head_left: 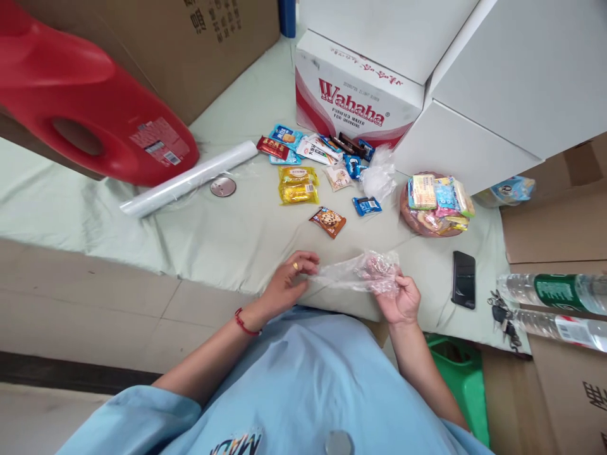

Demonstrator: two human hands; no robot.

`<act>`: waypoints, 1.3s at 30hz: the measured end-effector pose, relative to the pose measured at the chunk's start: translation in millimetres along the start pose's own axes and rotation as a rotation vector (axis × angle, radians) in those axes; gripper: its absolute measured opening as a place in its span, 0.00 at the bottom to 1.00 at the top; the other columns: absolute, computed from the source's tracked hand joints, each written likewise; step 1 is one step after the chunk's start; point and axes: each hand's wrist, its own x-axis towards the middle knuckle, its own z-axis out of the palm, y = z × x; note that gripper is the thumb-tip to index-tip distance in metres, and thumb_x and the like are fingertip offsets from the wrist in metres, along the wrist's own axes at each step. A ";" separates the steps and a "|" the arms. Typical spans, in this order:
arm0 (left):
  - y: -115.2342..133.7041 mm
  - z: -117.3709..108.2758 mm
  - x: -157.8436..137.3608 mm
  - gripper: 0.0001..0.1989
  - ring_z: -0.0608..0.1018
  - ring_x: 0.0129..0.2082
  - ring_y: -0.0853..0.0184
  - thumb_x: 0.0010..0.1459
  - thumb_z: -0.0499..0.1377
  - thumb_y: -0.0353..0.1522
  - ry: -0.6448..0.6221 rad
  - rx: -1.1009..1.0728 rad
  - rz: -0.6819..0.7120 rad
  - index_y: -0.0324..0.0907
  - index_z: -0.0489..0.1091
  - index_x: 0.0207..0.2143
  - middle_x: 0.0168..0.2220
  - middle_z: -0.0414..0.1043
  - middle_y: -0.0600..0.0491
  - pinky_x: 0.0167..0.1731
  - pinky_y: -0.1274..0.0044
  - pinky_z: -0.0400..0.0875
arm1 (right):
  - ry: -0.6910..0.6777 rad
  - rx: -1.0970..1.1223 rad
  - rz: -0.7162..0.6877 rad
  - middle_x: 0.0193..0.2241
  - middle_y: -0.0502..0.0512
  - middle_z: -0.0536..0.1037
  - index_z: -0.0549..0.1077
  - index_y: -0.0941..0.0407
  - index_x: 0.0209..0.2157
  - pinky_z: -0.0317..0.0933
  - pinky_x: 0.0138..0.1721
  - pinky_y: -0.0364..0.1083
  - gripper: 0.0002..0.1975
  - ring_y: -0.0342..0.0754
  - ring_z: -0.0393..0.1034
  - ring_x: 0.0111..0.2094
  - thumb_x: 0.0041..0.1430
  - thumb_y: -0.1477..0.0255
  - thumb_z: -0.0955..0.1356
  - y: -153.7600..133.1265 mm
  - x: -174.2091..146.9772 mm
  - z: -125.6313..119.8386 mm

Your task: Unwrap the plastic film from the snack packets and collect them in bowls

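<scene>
A clear, crinkled plastic bag [348,273] is stretched between my two hands above the table's front edge. My left hand [288,281], with a ring and a red bracelet, has its curled fingers at the bag's narrow left end. At the other side my right hand [401,300] grips the bunched part, and some of its fingers show through the film. Just beyond the bag lie a brown cookie packet [328,222] and a small blue packet [367,205]. Farther back are a yellow snack pack [298,185], a crumpled clear bag [379,177] and several other wrapped snacks.
A plastic film roll [190,180] and a round metal disc [222,186] lie left, beside a large red jug [95,101]. A Wahaba carton [355,95] stands behind. On the right are a snack-filled bowl [411,218], a phone [463,279], keys [502,313] and two bottles [559,292].
</scene>
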 end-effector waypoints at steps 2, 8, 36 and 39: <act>1.3 -1.6 -4.0 0.09 0.79 0.55 0.54 0.58 0.64 0.39 -0.058 -0.222 -0.152 0.44 0.73 0.36 0.55 0.75 0.43 0.52 0.61 0.76 | -0.028 0.033 0.014 0.46 0.56 0.85 0.77 0.48 0.29 0.66 0.58 0.73 0.08 0.66 0.76 0.57 0.43 0.65 0.69 -4.5 -4.7 1.9; 11.0 8.3 7.0 0.35 0.81 0.54 0.52 0.57 0.61 0.62 -0.108 -0.481 -0.534 0.44 0.70 0.52 0.57 0.76 0.39 0.51 0.61 0.76 | -0.125 -0.005 0.060 0.43 0.58 0.86 0.80 0.48 0.29 0.65 0.58 0.75 0.11 0.68 0.79 0.51 0.38 0.67 0.70 -5.5 -11.9 15.2; 19.6 7.3 17.0 0.39 0.80 0.44 0.65 0.40 0.77 0.27 -0.065 -0.777 -0.585 0.48 0.71 0.56 0.50 0.80 0.51 0.44 0.76 0.70 | -0.064 -0.022 0.007 0.33 0.51 0.85 0.74 0.51 0.25 0.75 0.38 0.51 0.04 0.51 0.80 0.33 0.42 0.71 0.71 1.3 10.3 -4.1; 18.9 1.5 18.4 0.34 0.80 0.45 0.63 0.49 0.76 0.37 -0.166 -0.717 -0.603 0.46 0.72 0.58 0.50 0.80 0.48 0.46 0.74 0.69 | -0.033 -0.043 -0.025 0.33 0.51 0.84 0.73 0.51 0.26 0.74 0.36 0.50 0.05 0.49 0.78 0.31 0.43 0.70 0.70 -1.8 13.0 -10.7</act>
